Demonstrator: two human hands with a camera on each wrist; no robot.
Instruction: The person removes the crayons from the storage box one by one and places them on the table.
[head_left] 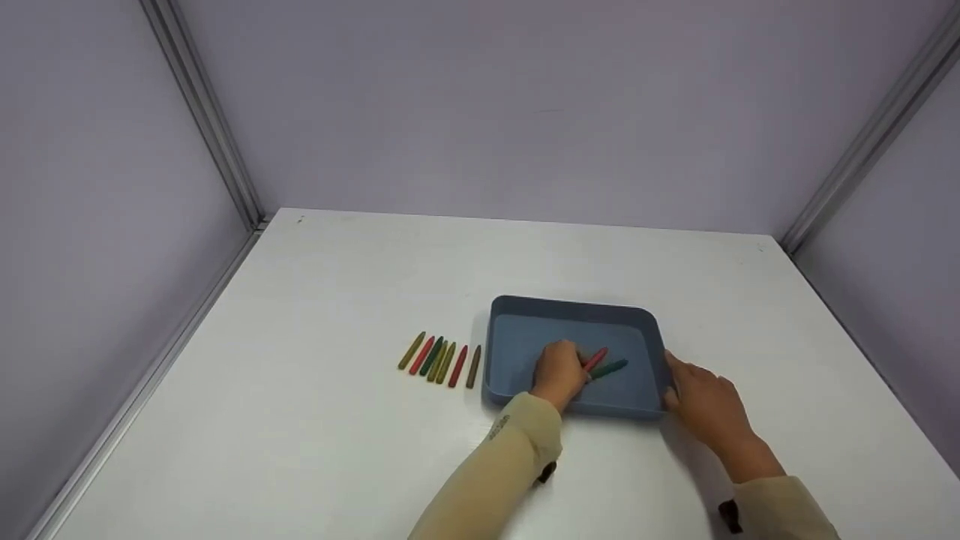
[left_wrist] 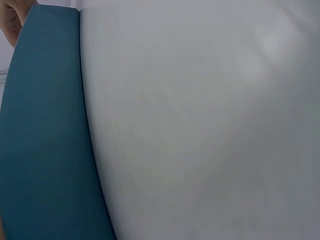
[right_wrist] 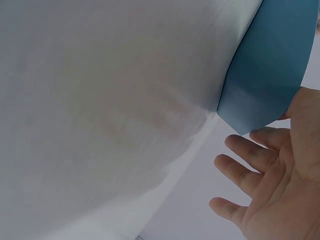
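My left hand (head_left: 559, 373) in the tray (head_left: 574, 307), seemingly pinching a red crayon (head_left: 597, 358) beside a green one (head_left: 609, 368), right hand (head_left: 701, 401) relaxed, fingers straight against the tray's corner, seven crayons (head_left: 441, 360) alongside.

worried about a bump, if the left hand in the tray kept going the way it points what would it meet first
Probably the far wall of the blue tray. The left hand, holding a red crayon and a green crayon, points up and away over bare tray floor; depth is hard to judge.
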